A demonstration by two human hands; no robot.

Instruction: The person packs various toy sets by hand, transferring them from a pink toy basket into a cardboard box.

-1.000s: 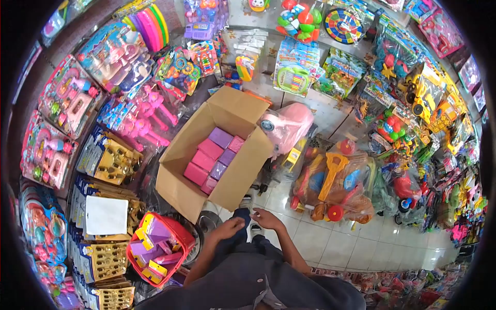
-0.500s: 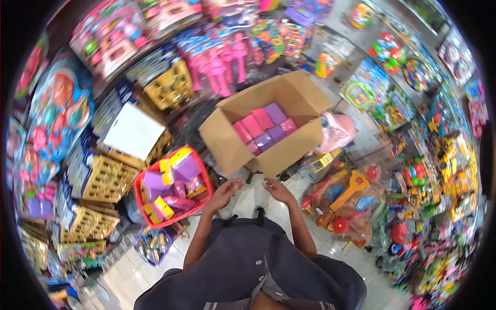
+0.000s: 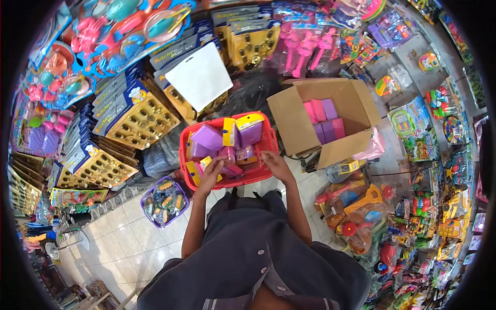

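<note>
left hand (image 3: 211, 171) reaching into the near left part of the red basket (image 3: 268, 140), fingers curled onto a yellow-and-purple toy box (image 3: 197, 169); grip unclear, cannot tell whether clenched. right hand (image 3: 275, 164) at the near right rim of the basket, fingers bent over the edge, touching it; cannot tell whether grasping. basket packed with purple, pink and yellow boxes, standing on the floor just left of an open cardboard carton (image 3: 351, 98) holding pink and purple boxes (image 3: 324, 120). small purple basket (image 3: 164, 201) on the tiles near left. packaged toys all around.
</note>
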